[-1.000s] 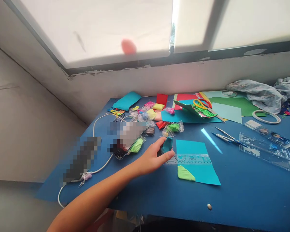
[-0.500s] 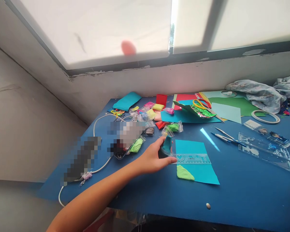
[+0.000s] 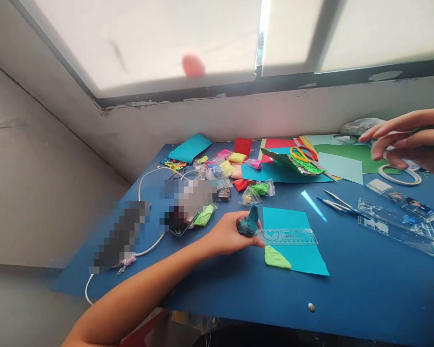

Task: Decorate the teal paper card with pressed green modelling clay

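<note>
My left hand (image 3: 235, 234) is closed around a dark teal, cone-shaped lump of modelling clay (image 3: 251, 222), whose pointed top sticks up above the fingers. Beside it lies a bright blue paper sheet (image 3: 292, 262) with a clear stencil ruler (image 3: 291, 236) across it. The ruler's left end is close to my thumb. A flat piece of light green clay (image 3: 277, 258) rests on the sheet's left edge. My right hand (image 3: 412, 140) hangs over the table's far right, palm down, fingers bent and apart. Whether anything small lies between them is hard to see.
Bagged clay packets (image 3: 262, 189) and coloured papers lie at the back, with orange-yellow scissors (image 3: 304, 154). To the right are pens (image 3: 342, 206), a tape roll (image 3: 400, 175) and clear plastic rulers (image 3: 401, 226). A white cable (image 3: 150, 248) runs along the left. A small shell-like bit (image 3: 311, 307) sits near the front edge.
My right hand has come into view at the right. My left hand has turned slightly and shifted a little, still holding the teal clay, which now shows more between the fingers.
</note>
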Demonstrator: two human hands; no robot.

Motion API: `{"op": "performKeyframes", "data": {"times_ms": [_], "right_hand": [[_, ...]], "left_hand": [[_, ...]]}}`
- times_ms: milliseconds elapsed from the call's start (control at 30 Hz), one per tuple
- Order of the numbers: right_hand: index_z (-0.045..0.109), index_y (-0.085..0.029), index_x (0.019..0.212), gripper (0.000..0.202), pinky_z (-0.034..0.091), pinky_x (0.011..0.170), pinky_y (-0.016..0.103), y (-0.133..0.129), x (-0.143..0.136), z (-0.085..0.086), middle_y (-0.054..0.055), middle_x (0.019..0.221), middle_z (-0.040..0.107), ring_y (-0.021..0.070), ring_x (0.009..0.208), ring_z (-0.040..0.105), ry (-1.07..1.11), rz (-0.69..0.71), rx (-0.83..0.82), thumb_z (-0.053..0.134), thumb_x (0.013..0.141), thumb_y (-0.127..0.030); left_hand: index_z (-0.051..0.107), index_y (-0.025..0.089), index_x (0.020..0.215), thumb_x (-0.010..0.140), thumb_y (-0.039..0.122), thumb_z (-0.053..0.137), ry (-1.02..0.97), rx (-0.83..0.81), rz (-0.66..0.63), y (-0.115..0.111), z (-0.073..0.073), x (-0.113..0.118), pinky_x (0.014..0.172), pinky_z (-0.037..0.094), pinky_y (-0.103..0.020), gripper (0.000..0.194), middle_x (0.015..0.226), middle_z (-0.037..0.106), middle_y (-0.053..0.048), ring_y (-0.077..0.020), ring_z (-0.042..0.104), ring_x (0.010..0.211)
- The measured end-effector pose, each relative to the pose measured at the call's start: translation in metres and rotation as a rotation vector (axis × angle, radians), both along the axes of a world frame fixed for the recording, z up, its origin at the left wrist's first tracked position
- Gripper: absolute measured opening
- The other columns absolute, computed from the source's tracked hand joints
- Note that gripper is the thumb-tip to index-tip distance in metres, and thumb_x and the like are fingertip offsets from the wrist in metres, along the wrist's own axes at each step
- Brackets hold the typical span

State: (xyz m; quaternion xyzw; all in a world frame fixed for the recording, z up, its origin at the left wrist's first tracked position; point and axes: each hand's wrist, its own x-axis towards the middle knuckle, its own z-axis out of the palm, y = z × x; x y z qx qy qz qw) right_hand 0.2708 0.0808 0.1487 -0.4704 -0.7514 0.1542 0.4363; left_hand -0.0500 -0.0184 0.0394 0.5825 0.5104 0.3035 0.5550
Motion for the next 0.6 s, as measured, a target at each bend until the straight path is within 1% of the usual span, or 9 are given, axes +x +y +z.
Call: {"op": "performKeyframes", "data": {"times_ms": [67,133,200,267,333,400,467,533,600], "right_hand": [[0.077,-0.018,0.078,0.061,0.035,0.039,0.031,-0.003,-0.007,0.007,0.007,0.057,0.065,0.0129,0.045,0.058,-0.083,0.123,-0.159,0.071,0.059,-0.076],[0.077,-0.020,0.081,0.057,0.035,0.035,0.026,-0.004,-0.013,0.010,0.005,0.054,0.063,0.0102,0.040,0.055,-0.172,0.269,-0.283,0.074,0.060,-0.073],[0.076,-0.022,0.088,0.050,0.035,0.034,0.023,-0.007,-0.022,0.008,0.002,0.050,0.060,0.0083,0.039,0.053,-0.247,0.414,-0.366,0.070,0.069,-0.068],[0.075,-0.024,0.100,0.046,0.032,0.033,0.020,-0.012,-0.035,0.001,-0.003,0.045,0.051,0.0055,0.037,0.046,-0.308,0.530,-0.408,0.064,0.080,-0.064],[0.072,-0.024,0.109,0.046,0.028,0.034,0.020,-0.020,-0.053,-0.011,-0.005,0.044,0.045,0.0041,0.037,0.038,-0.357,0.570,-0.358,0.056,0.087,-0.060],[0.070,-0.019,0.115,0.051,0.030,0.037,0.021,-0.030,-0.075,-0.027,-0.002,0.053,0.055,0.0056,0.041,0.039,-0.371,0.539,-0.251,0.053,0.090,-0.060],[0.064,-0.016,0.126,0.055,0.033,0.041,0.023,-0.040,-0.096,-0.043,0.002,0.064,0.063,0.0083,0.047,0.045,-0.364,0.548,-0.238,0.048,0.093,-0.057],[0.058,-0.014,0.134,0.053,0.031,0.043,0.022,-0.049,-0.112,-0.058,-0.002,0.059,0.059,0.0082,0.047,0.042,-0.366,0.639,-0.232,0.045,0.096,-0.049],[0.058,-0.013,0.133,0.046,0.030,0.044,0.020,-0.058,-0.122,-0.069,-0.004,0.056,0.057,0.0072,0.046,0.040,-0.336,0.741,-0.193,0.043,0.099,-0.040]], "left_hand": [[0.060,0.016,0.065,0.053,0.027,0.085,0.067,0.032,0.031,0.002,0.001,-0.002,0.061,0.042,-0.024,0.030,0.060,0.060,0.005,-0.0126,0.056,0.062],[0.058,0.016,0.058,0.056,0.032,0.084,0.121,0.047,0.043,0.004,0.002,-0.004,0.058,0.040,-0.023,0.031,0.056,0.057,0.005,-0.0114,0.053,0.058],[0.057,0.016,0.055,0.062,0.037,0.080,0.156,0.057,0.014,0.006,0.001,-0.007,0.056,0.040,-0.023,0.032,0.050,0.056,0.004,-0.0116,0.053,0.054],[0.059,0.016,0.057,0.069,0.040,0.076,0.176,0.060,-0.035,0.007,-0.001,-0.008,0.055,0.041,-0.024,0.032,0.048,0.056,0.003,-0.0124,0.053,0.051],[0.058,0.016,0.056,0.071,0.041,0.073,0.216,0.088,-0.067,0.006,-0.004,-0.009,0.054,0.039,-0.024,0.033,0.048,0.055,0.003,-0.0125,0.052,0.051],[0.054,0.016,0.055,0.071,0.038,0.074,0.263,0.173,-0.063,0.004,-0.006,-0.008,0.053,0.035,-0.023,0.033,0.051,0.054,0.004,-0.0114,0.049,0.054],[0.051,0.016,0.056,0.071,0.035,0.073,0.292,0.279,-0.066,0.002,-0.007,-0.006,0.054,0.031,-0.022,0.032,0.054,0.050,0.006,-0.0100,0.044,0.056],[0.050,0.017,0.059,0.073,0.033,0.071,0.290,0.352,-0.079,0.002,-0.009,-0.006,0.055,0.030,-0.022,0.030,0.055,0.048,0.007,-0.0092,0.041,0.057],[0.050,0.017,0.061,0.074,0.031,0.069,0.288,0.386,-0.059,0.003,-0.010,-0.006,0.056,0.031,-0.022,0.027,0.057,0.047,0.007,-0.0089,0.041,0.058]]}}
